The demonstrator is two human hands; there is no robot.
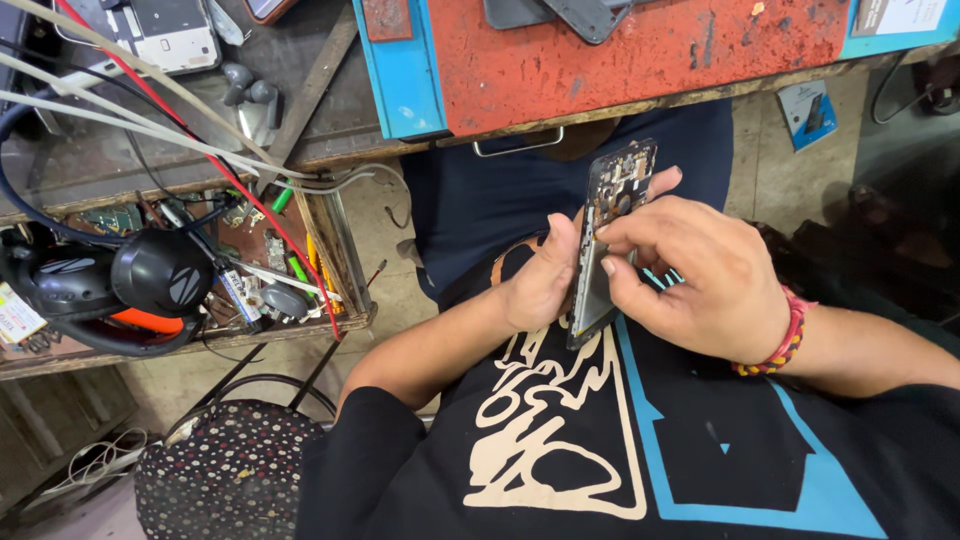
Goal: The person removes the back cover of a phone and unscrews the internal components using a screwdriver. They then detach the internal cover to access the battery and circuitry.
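Observation:
An opened phone [612,205] with its back cover off stands on edge over my lap, circuit parts showing near its top. My left hand [545,275] grips it from the left side, thumb along its edge. My right hand [695,275] wraps the phone's right side, with the forefinger and thumb pinching at its middle edge. A red braided band sits on my right wrist [785,335]. Whether a small part or tool is between the right fingers cannot be made out.
A worn red mat with blue border [640,50] covers the bench above. To the left, an open drawer [250,260] holds tools, wires and black headphones [110,285]. Another phone [165,35] lies top left. A dotted stool [225,470] stands below.

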